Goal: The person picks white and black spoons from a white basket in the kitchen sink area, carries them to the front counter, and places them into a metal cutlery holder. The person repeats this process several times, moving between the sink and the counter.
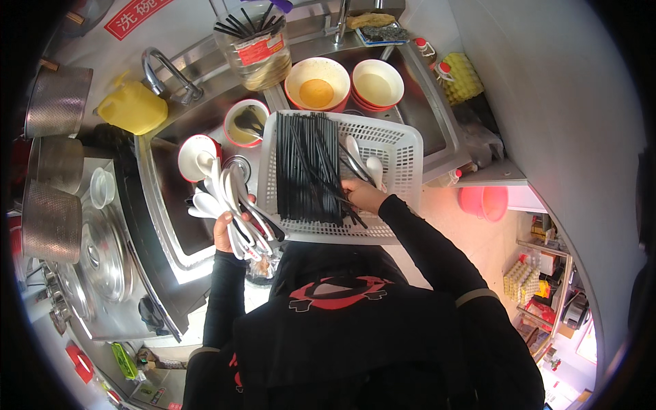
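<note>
A bunch of white and black spoons (225,187) is held in my left hand (225,230), left of a white perforated plastic basket (410,148). Many black chopsticks (307,169) lie side by side in the basket, some crosswise on top. My right hand (361,195) is inside the basket with its fingers at loose chopsticks; whether they grip one is hard to see. Two white spoons, one of them upright-looking (375,168), lie just beyond that hand. Left of the basket, a red-rimmed bowl (247,123) holds liquid and a black spoon, and another red-and-white bowl (192,159) is tilted behind the spoon bunch.
The basket rests over a steel double sink (164,225). Behind it stand a large bowl with orange liquid (318,84), stacked bowls (378,84) and a clear jar of black utensils (259,56). A yellow jug (133,107) is beside the left faucet (171,77); metal lids (97,251) lie left.
</note>
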`<state>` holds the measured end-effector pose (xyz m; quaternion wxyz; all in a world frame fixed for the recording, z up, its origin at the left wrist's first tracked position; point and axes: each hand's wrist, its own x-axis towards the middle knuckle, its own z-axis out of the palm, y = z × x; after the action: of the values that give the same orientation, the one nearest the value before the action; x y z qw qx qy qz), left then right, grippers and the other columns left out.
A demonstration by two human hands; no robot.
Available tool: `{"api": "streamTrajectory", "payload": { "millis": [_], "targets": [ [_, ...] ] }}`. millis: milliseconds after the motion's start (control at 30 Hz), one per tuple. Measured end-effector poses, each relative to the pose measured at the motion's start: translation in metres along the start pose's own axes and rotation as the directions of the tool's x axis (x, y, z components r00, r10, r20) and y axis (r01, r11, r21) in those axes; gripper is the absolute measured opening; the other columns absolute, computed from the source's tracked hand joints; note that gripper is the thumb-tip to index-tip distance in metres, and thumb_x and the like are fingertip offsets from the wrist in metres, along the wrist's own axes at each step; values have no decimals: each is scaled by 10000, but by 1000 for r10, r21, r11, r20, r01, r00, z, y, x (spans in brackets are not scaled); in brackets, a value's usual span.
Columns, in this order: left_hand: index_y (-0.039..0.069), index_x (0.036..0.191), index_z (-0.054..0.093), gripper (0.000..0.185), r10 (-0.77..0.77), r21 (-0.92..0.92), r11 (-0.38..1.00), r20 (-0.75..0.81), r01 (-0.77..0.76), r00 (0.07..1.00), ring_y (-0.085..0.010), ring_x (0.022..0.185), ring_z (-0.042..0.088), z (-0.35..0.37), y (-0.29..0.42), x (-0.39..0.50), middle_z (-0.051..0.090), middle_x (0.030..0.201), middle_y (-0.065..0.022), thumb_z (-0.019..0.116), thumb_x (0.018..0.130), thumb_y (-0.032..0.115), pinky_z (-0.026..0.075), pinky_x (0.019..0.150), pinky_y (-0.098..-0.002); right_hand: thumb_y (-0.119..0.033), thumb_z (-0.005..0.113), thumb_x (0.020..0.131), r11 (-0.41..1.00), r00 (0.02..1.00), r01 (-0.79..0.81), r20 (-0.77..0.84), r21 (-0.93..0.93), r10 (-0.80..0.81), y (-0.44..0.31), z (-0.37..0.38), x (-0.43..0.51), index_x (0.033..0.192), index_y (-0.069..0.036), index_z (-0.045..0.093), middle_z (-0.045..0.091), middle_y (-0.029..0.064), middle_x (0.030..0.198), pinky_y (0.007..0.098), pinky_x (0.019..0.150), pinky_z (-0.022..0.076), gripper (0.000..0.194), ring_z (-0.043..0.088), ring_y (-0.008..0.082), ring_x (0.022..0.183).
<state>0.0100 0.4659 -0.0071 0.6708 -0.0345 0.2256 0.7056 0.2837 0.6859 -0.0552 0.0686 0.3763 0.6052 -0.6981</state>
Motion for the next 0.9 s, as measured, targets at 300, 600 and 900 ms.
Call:
{"api": "streamTrajectory", "payload": {
  "millis": [300, 600, 900],
  "targets": [
    [-49, 1310, 429, 614, 17, -5, 1000, 39, -17, 999, -362, 751, 659, 5, -2, 0, 604, 837, -93, 634, 810, 242, 583, 708, -575, 98, 433, 812, 995, 993, -99, 65, -31, 101, -15, -7, -3, 947, -8, 634, 616, 31, 800, 284, 621, 431, 265, 563, 120, 709],
    [-65, 1282, 414, 631, -1, 117, 993, -21, 3, 1000, -244, 687, 651, 14, 0, -1, 605, 794, -79, 654, 795, 258, 607, 689, -477, 64, 509, 748, 824, 987, 138, 4, -550, -163, 6, 11, 3, 898, -7, 661, 621, 208, 911, 428, 704, 459, 226, 588, 373, 825],
    [-61, 1290, 440, 610, -19, 118, 993, -12, 21, 1000, -267, 737, 653, 9, 2, -1, 609, 813, -75, 635, 804, 252, 592, 723, -499, -14, 593, 779, 424, 731, 287, -90, -859, -677, 1, 22, -30, 874, -46, 646, 533, 173, 994, 425, 774, 494, 114, 559, 352, 960]
  ]
}}
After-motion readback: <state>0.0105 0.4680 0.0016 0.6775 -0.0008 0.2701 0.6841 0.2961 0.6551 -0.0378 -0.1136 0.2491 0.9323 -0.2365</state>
